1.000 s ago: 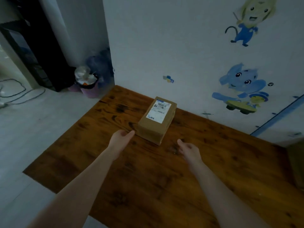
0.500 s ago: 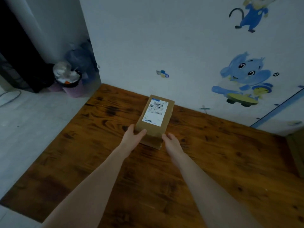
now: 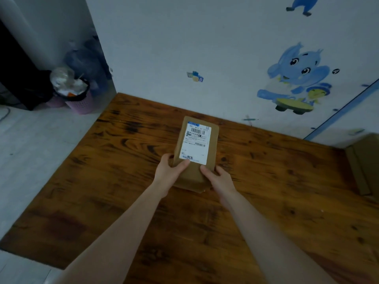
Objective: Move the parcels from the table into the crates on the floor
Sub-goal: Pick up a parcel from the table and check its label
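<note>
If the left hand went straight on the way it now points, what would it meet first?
The parcel: the left hand grips its near left corner, thumb on top. Past it, that line seems to run over the table to the wall, though depth is unclear.

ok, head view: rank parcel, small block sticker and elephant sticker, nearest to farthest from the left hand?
1. parcel, gripped by the left hand at its near left corner.
2. block sticker, on the wall straight ahead.
3. elephant sticker, on the wall, far right.
</note>
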Motion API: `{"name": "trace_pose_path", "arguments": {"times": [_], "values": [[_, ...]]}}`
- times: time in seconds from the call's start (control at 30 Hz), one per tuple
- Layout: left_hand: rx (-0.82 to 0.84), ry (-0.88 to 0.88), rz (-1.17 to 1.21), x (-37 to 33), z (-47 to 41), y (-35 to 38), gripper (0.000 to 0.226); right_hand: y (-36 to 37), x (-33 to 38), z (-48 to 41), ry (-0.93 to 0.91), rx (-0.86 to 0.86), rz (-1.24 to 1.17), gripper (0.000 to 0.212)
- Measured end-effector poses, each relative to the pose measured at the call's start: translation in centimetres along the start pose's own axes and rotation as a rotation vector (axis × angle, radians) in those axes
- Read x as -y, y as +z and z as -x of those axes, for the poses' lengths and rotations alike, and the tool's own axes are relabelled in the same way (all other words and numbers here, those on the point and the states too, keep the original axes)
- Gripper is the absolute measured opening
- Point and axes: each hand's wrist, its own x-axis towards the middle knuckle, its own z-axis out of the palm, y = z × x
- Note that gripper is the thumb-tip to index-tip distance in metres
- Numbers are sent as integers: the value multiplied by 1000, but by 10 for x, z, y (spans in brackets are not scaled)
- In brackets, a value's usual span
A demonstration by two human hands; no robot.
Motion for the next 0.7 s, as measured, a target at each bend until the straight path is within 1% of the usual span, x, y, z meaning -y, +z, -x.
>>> {"name": "trace_pose_path", "arguments": {"times": [0.13,0.27,0.37,0.5,0.6,0.67,0.7], "values": [[33,31,62,-7,24,10,65,-13,2,16,-15,-70,-130,58],[62,103,65,-22,48,21,63,-34,8,36,-100,-99,-103,67],[88,145,16,-35,65,30,64,-54,13,53,-176,-101,-73,59],[113,208,-33,-57,88,49,76,-90,19,77,-270,-105,-33,53],[165,285,-70,-68,109,67,68,-119,20,92,-312,-126,21,63],[197,331,-85,-74,125,81,61,-142,23,102,-318,-147,0,70],[204,343,-94,-75,131,88,59,-151,25,105,-323,-135,-17,70]]}}
